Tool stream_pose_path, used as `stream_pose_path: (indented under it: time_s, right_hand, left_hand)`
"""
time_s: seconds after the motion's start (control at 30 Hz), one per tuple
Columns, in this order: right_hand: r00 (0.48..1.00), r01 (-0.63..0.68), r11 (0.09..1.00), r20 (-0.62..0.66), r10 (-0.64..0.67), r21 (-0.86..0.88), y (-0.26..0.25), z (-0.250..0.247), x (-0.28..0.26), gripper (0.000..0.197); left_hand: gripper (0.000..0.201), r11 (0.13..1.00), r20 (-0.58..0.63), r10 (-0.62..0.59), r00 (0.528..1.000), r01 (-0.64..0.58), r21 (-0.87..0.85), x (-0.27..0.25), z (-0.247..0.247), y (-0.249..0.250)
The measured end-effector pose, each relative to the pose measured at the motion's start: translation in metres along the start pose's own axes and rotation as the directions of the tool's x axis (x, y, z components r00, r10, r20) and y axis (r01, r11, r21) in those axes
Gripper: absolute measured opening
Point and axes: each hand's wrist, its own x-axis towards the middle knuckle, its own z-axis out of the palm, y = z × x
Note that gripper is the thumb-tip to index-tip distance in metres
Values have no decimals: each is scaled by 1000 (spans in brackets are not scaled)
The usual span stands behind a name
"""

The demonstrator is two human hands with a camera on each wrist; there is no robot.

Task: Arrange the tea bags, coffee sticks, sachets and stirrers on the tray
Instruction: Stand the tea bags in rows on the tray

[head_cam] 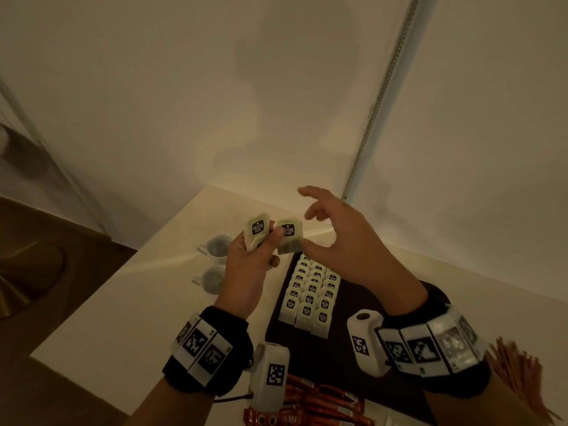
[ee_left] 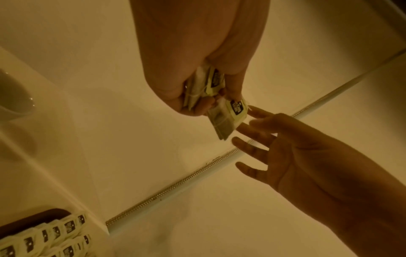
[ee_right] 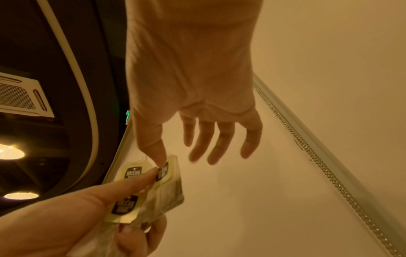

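My left hand [head_cam: 270, 241] is raised above the far end of the dark tray [head_cam: 273, 321] and grips a few pale tea bags [head_cam: 257, 229] with black labels. One tea bag [head_cam: 289, 233] sticks out to the right, also seen in the left wrist view [ee_left: 228, 120]. My right hand [head_cam: 310, 229] hovers beside it with fingers spread and straight. Its thumb tip touches that bag's label [ee_right: 163, 171]; the other fingers [ee_right: 211, 144] stay apart from it. Three rows of tea bags [head_cam: 310, 295] stand on the tray's left part.
Two white cups [head_cam: 218, 245] stand on the pale counter [head_cam: 123, 318] left of the tray. Red coffee sticks [head_cam: 322, 404] lie at the near edge, and a bundle of wooden stirrers [head_cam: 516, 373] lies at the right. A wall with a metal strip [head_cam: 368, 124] rises behind.
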Motion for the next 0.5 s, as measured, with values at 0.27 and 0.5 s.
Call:
stream_pose_path:
  time_s: [0.27, 0.5]
  right_hand:
    - [1000, 14, 1000, -3, -14, -11, -1, 2, 6, 56]
    - [1000, -25, 1000, -12, 25, 5, -13, 1, 29, 8]
  left_hand:
    - [15, 1000, 72, -9, 997, 8, 3, -1, -2, 2]
    - [19, 977, 169, -170, 971, 188, -96, -5, -2, -4]
